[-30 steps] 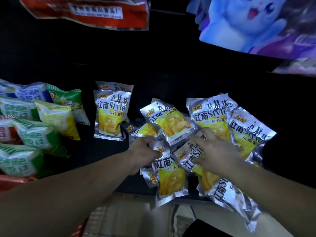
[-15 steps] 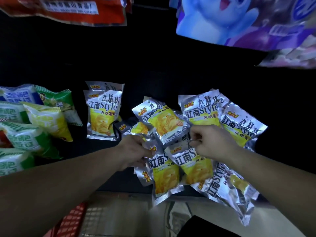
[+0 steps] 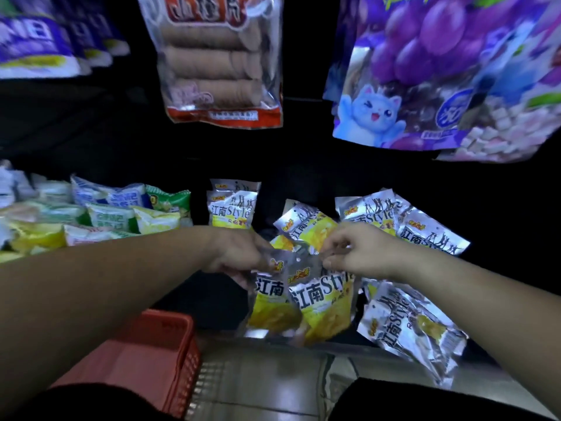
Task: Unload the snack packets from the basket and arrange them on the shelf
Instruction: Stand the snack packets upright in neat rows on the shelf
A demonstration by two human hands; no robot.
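Moved: left hand (image 3: 239, 253) and right hand (image 3: 358, 253) closer together.
Left grip: pinching top seam of one foil packet (image 3: 268, 305).
Right grip: pinching top corner of neighbouring packet (image 3: 326, 302).
Where: dangling over shelf (image 3: 209, 299) front edge, basket (image 3: 151, 354) below left.
Handling: light, crinkly, slippery; best gripped at flat seams.

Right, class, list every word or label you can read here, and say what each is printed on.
"江南Style": on the silver-and-yellow packets, both held and shelved.
The small orange logo on them is too small to read.
Too blurred to read: the red-edged biscuit bag, the purple grape bag, the green-and-white packets.
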